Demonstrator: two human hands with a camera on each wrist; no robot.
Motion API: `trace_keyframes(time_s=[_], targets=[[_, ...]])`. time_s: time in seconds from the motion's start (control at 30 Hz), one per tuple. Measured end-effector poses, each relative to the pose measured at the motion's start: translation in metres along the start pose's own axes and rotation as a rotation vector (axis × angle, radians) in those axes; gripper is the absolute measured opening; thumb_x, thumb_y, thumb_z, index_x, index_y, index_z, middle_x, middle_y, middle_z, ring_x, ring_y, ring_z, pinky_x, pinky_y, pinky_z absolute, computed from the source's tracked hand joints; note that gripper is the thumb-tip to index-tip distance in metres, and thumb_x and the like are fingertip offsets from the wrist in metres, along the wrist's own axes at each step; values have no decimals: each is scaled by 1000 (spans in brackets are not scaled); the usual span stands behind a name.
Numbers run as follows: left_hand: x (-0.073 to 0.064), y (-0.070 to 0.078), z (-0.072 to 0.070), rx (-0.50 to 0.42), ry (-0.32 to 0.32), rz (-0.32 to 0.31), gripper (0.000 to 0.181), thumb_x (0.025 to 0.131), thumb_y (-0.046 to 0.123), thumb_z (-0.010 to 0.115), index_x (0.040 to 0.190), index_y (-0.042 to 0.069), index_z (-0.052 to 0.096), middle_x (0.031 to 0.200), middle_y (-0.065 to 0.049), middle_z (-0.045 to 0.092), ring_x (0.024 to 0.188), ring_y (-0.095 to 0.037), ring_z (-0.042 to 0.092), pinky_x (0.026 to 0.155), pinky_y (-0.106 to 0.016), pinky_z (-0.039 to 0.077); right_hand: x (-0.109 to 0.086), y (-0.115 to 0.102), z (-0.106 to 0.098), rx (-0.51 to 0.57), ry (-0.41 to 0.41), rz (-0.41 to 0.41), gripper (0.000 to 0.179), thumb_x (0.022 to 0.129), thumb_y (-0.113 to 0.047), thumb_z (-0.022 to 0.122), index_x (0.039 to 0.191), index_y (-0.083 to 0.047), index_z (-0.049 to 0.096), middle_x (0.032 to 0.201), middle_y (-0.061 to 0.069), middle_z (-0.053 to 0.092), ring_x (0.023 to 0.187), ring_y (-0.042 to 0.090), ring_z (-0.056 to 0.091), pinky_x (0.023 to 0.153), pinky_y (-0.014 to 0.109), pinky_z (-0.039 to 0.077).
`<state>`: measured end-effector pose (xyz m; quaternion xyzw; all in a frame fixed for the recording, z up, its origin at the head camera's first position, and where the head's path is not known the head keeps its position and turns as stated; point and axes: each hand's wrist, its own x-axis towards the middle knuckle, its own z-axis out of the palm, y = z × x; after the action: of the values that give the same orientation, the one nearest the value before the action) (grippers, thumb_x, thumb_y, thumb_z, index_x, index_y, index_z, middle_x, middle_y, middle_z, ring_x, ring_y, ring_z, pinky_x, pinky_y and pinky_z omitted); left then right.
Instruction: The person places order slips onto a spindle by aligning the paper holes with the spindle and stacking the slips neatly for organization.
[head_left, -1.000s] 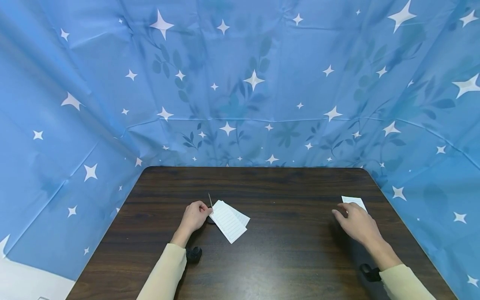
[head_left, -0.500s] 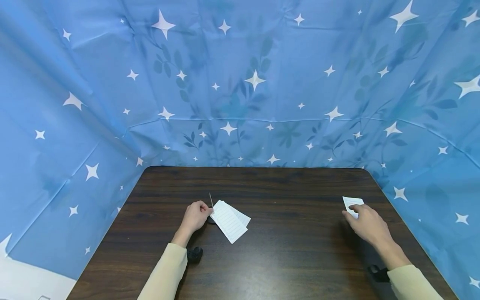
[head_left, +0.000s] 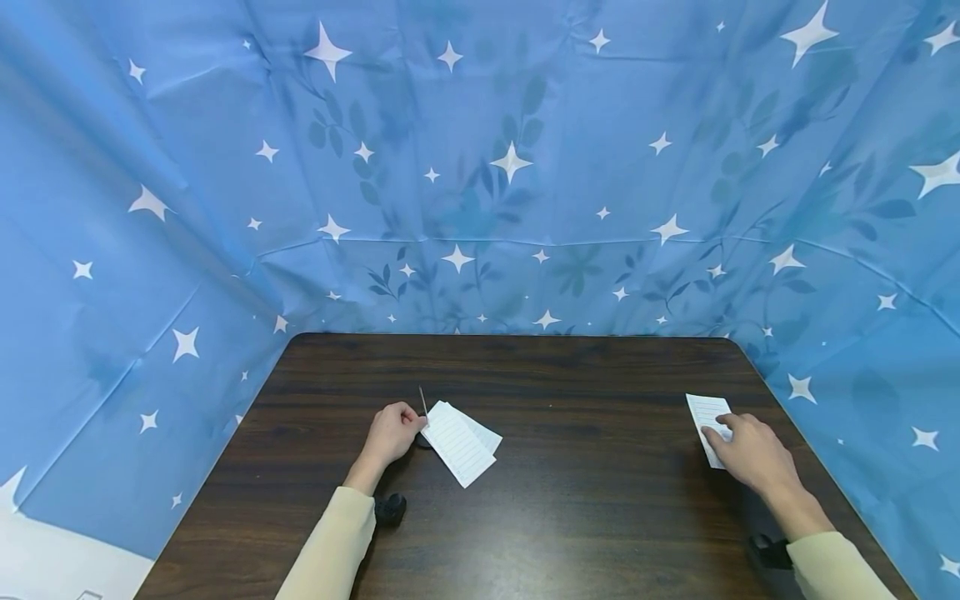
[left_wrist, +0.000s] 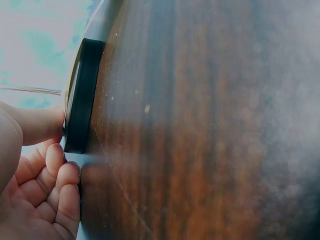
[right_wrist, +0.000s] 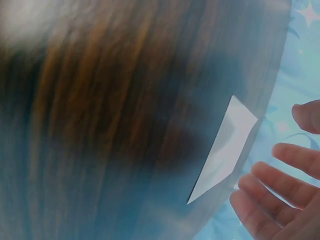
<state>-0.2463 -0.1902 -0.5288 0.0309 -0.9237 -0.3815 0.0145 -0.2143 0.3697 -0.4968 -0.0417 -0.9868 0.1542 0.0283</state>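
My left hand (head_left: 388, 435) holds the edge of a bill spike's round black base (left_wrist: 85, 95) on the table, thumb and curled fingers at its rim. The thin metal spike (head_left: 423, 400) stands up from it. Two lined paper slips (head_left: 459, 448) lie overlapped and fanned out at the spike, partly covering the base. To the right, my right hand (head_left: 753, 454) hovers with loosely bent, spread fingers over another lined slip (head_left: 705, 410). In the right wrist view this slip (right_wrist: 226, 145) lies on the table, apart from the fingers.
The dark wood-grain table (head_left: 570, 517) carries these things. A blue star-patterned curtain (head_left: 480, 167) rises behind it and along both sides. Black wrist straps (head_left: 390, 510) sit at both cuffs.
My right hand has drawn rightward and toward me, uncovering more of the right slip. The left hand, spike and two fanned slips look unmoved.
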Motion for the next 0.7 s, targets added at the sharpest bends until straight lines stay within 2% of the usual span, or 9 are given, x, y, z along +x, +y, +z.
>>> trace_keyframes(time_s=[0.5, 0.7], targets=[[1, 0, 0, -14, 5, 9, 18, 96, 19, 70, 84, 7, 66, 73, -3, 57, 64, -18, 50, 62, -33, 41, 3, 15, 2, -19, -117, 73, 62, 98, -34, 61, 126, 21, 52, 121, 43, 48, 111, 59, 48, 88, 69, 43], [1, 0, 0, -16, -2, 7, 18, 96, 19, 70, 85, 6, 66, 74, -3, 57, 64, -18, 50, 62, -33, 42, 3, 18, 4, -35, -136, 109, 65, 96, -36, 64, 127, 20, 51, 120, 43, 47, 111, 59, 47, 88, 69, 43]])
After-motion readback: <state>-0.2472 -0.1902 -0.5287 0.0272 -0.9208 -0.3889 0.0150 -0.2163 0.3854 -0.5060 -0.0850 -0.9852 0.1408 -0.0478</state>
